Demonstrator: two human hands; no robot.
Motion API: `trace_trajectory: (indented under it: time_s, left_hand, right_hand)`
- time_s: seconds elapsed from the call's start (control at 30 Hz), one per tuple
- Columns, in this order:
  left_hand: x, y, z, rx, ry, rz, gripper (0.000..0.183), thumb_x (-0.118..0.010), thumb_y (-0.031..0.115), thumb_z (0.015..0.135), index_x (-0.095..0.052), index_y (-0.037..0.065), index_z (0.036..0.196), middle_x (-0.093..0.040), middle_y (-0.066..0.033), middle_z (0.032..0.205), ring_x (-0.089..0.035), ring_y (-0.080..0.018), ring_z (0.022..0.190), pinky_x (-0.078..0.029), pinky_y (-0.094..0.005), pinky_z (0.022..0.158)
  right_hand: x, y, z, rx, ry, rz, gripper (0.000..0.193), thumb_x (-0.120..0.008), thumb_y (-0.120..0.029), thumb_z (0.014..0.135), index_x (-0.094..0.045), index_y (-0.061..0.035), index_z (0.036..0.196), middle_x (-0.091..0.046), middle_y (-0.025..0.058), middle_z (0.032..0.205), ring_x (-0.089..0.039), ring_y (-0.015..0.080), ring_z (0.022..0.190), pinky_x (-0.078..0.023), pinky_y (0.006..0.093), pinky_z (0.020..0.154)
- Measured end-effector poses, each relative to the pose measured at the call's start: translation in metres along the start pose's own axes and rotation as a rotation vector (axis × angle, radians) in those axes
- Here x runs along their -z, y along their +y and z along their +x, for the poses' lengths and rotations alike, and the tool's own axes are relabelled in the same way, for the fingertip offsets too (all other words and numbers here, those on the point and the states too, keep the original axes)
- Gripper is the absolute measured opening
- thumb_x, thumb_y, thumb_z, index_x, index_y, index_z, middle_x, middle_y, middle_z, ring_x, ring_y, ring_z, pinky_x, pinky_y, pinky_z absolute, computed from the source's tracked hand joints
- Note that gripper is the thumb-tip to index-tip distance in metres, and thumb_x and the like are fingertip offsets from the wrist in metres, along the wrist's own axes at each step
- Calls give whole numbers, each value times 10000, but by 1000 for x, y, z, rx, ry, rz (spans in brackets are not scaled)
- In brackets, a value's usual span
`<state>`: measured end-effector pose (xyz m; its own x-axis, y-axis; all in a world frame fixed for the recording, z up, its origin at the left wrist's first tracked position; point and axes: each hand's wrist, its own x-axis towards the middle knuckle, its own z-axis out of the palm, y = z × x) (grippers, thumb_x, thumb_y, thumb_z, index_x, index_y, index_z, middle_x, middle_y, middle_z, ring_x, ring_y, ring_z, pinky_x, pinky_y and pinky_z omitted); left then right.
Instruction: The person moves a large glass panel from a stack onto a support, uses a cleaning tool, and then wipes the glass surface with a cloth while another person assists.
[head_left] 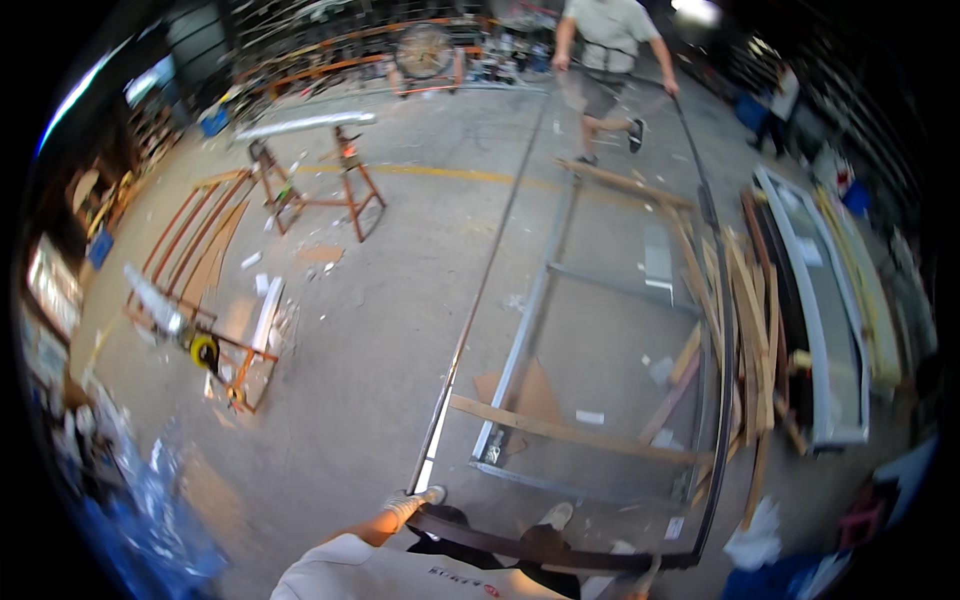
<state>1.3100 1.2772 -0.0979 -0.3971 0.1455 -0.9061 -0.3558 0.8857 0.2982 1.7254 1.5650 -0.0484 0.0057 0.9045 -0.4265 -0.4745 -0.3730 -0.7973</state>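
A large dark rectangular frame [712, 400] stretches from my waist to the far end of the floor space, with a hazy look inside it, like clear glass. My left hand [405, 507], in a pale glove, is wrapped round its near left corner. At the near right corner, my right hand [646, 580] grips the frame's edge; it is blurred and partly cut off. A co-worker [608, 60] in a pale top and dark shorts has a hand on the frame's far right corner. Beneath the frame, a grey metal frame [517, 350] and wooden battens [570, 430] show through.
Loose wooden strips [752, 330] and a white framed panel [815, 300] lie to the right. On the left stand orange trestles [350, 190] and a low orange stand [245, 375]. Blue plastic sheeting [165, 510] lies near left. Another person [780, 105] is far right.
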Motion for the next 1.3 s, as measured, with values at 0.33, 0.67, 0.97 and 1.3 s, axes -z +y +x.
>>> trace_trajectory:
  time_s: [0.33, 0.67, 0.97, 1.3]
  left_hand:
    - [257, -103, -80, -92, 352, -29, 782, -630, 699, 601, -631, -8, 933, -645, -184, 805, -632, -298, 729, -482, -382, 669]
    - [446, -263, -141, -88, 447, -186, 683, -742, 540, 617, -595, -39, 947, -612, -129, 703, -565, -236, 579, -480, -363, 569]
    - [566, -408, -159, -178, 414, -307, 579, -758, 529, 618, -586, -1, 774, -557, -85, 612, -517, -189, 470, -447, -346, 455]
    - [704, -582, -57, -137, 333, -321, 660, -703, 613, 621, -630, -7, 835, -594, -89, 639, -530, -178, 547, -441, -344, 530]
  right_hand:
    - [-140, 137, -194, -106, -35, -161, 297, -598, -398, 764, -544, -120, 855, -571, 21, 800, -542, 195, 783, -449, 374, 757]
    - [-106, 298, -405, -349, 68, 43, 340, -612, -460, 715, -548, -152, 845, -571, 4, 871, -525, 213, 869, -417, 417, 817]
    - [-94, 341, -543, -602, -98, 78, 586, -600, -512, 705, -503, -161, 1164, -506, 56, 1225, -469, 270, 1099, -364, 485, 946]
    - [-140, 464, -694, -415, 151, -93, 686, -523, -574, 743, -432, -134, 1262, -442, 53, 1319, -373, 278, 1205, -296, 544, 979]
